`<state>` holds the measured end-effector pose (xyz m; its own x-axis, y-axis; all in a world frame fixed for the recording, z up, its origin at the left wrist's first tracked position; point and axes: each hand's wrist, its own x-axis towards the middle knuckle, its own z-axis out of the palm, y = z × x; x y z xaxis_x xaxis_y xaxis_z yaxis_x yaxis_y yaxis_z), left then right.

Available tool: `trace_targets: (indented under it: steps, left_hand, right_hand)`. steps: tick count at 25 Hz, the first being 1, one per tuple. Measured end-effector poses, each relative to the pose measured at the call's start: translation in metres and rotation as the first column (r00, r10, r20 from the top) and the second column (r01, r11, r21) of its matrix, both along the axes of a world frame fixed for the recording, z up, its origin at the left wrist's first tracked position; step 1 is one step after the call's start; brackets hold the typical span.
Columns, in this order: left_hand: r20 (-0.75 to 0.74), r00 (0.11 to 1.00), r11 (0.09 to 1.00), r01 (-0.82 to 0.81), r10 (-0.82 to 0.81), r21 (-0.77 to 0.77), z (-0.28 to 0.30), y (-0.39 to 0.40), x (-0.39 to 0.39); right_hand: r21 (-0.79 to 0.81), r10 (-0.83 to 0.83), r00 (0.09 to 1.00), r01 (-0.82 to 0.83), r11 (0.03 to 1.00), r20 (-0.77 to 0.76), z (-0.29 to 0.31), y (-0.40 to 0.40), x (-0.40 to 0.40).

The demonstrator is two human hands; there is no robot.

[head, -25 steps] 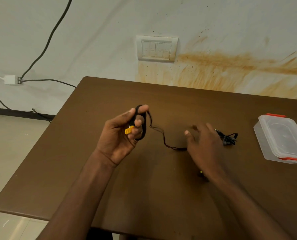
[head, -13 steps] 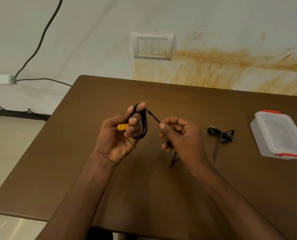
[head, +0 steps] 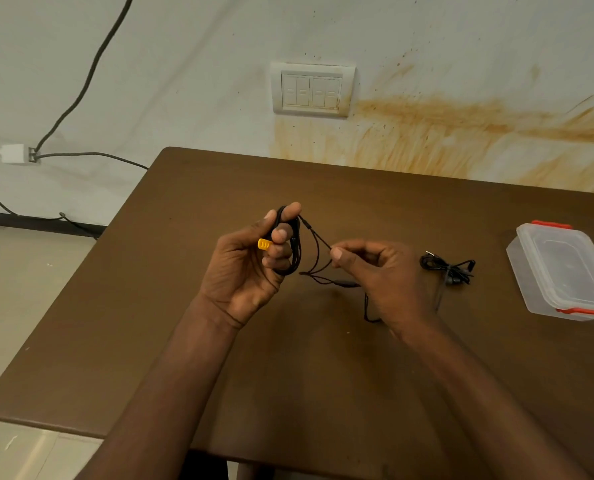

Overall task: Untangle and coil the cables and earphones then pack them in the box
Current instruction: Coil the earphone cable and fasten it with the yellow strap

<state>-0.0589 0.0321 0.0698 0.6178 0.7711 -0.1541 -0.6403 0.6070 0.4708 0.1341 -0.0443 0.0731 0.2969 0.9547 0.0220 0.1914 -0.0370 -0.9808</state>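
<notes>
My left hand [head: 250, 268] is raised above the brown table [head: 219, 358] and grips a coil of black earphone cable [head: 295, 251] wound round its fingers, with a yellow plug [head: 265, 244] sticking out. To its right, my right hand [head: 382, 275] pinches the loose thin strands of the same cable [head: 318, 251], which sag between the two hands. A second, bundled black earphone [head: 448, 268] lies on the table just right of my right hand. The clear plastic box [head: 565, 271] with red clips stands closed at the table's right edge.
The table's left and front edges drop off to a tiled floor [head: 18, 306]. Behind stands a stained wall with a switch plate [head: 311, 90]. A wall cable [head: 81, 81] runs to a white adapter [head: 13, 154] at the left.
My right hand left the table, took the loose strand near the coil, then drew it out to the right. The left hand kept the coil and the yellow plug.
</notes>
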Motion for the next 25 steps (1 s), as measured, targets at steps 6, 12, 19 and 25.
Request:
trace_targets:
  steps: [6, 12, 19, 25]
  left_hand:
    - [0.147, 0.989, 0.998, 0.005, 0.005, -0.062, -0.007, 0.004, 0.002]
    - [0.325, 0.929, 0.967, -0.103, 0.177, -0.234, -0.017, 0.021, -0.020]
    - [0.380, 0.901, 0.965, -0.125, 0.207, -0.230, -0.022, 0.025, -0.029]
    - [0.430, 0.889, 0.974, -0.067, 0.155, -0.215, -0.023, 0.026, -0.037]
  right_hand:
    - [-0.017, 0.268, 0.845, -0.310, 0.950, -0.464, 0.006, -0.001, -0.003]
    - [-0.313, 0.366, 0.929, -0.332, 0.890, 0.054, 0.007, -0.008, 0.013]
    - [-0.233, 0.134, 0.990, -0.142, 0.962, -0.050, 0.016, -0.013, 0.039]
    - [-0.104, 0.218, 0.829, -0.313, 0.944, -0.515, 0.025, -0.018, 0.050]
